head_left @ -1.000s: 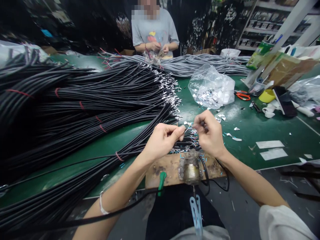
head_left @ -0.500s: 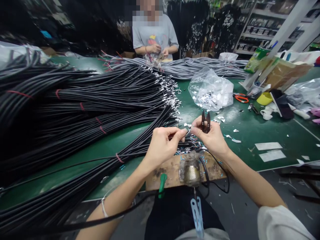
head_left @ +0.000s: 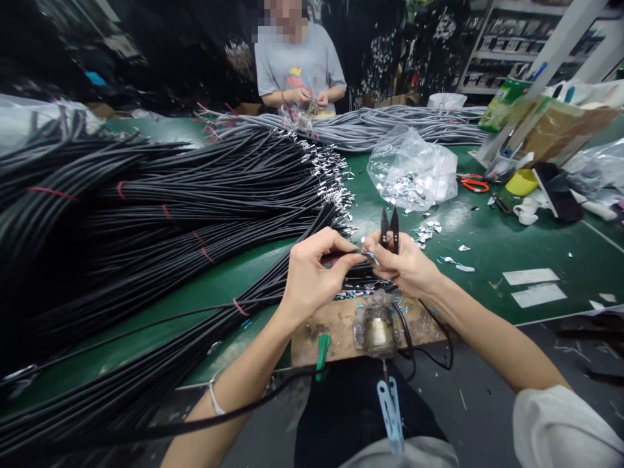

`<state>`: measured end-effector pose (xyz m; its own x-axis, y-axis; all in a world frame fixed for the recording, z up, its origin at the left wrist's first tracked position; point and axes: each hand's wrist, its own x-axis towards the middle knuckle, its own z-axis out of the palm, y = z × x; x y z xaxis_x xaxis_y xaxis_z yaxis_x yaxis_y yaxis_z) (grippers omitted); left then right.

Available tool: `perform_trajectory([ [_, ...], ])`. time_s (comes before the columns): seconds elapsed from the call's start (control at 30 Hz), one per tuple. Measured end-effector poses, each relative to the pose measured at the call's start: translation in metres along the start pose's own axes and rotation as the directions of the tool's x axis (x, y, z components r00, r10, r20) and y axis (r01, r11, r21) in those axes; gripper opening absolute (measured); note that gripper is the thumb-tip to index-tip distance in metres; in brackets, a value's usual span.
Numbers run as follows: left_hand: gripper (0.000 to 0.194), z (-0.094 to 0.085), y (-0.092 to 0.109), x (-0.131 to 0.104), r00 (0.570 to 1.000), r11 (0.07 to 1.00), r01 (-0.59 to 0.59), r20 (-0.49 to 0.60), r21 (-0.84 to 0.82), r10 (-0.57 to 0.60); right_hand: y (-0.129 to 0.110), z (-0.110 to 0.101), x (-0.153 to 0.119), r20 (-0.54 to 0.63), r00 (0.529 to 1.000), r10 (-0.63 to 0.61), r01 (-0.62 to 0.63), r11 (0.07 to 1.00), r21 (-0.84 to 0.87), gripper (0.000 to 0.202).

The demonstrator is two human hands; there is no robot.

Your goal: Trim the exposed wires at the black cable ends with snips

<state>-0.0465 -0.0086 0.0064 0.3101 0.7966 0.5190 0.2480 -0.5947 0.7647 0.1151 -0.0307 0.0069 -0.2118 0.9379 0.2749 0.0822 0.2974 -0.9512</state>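
Green-topped desk (head_left: pixel 478 240), pale edge strip. Behind it, dark wall-like surface (head_left: pixel 385 52) with whitish speckling; metal shelving (head_left: pixel 517 45), upper right, holds small boxed items. Slanted pale posts (head_left: pixel 560 52) stand before it. Floor (head_left: pixel 463 396) dark grey, littered with thin scraps. Glare marks the desktop.

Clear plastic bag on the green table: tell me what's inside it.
Small pale scraps show through the clear plastic bag, mostly low down. Whatever lies beneath the top scraps is covered, and creased, shiny plastic obscures the rest.
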Motion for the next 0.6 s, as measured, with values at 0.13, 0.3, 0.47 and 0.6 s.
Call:
perform_trajectory([
  [0.13,0.023,-0.001,0.003,-0.001,0.987,0.998,0.051,0.148,0.046,-0.057,-0.004,-0.017,0.0,-0.223,0.881,-0.417,0.233,0.793,-0.563,0.014],
  [0.3,0.043,-0.001,0.003,-0.001,0.971,0.978,0.191,0.163,-0.085,-0.176,-0.008,-0.035,0.0,-0.526,0.666,-0.529,0.197,0.805,-0.56,0.011],
  [0.47,0.044,-0.003,0.004,-0.001,0.968,0.977,0.194,0.178,-0.085,-0.177,-0.01,-0.014,-0.004,-0.188,0.842,-0.505,0.349,0.777,-0.525,0.008],
  [0.6,0.044,-0.001,0.008,-0.003,0.976,0.989,0.148,0.165,-0.006,-0.145,-0.006,-0.008,-0.005,-0.158,0.852,-0.499,0.358,0.776,-0.519,0.009],
])
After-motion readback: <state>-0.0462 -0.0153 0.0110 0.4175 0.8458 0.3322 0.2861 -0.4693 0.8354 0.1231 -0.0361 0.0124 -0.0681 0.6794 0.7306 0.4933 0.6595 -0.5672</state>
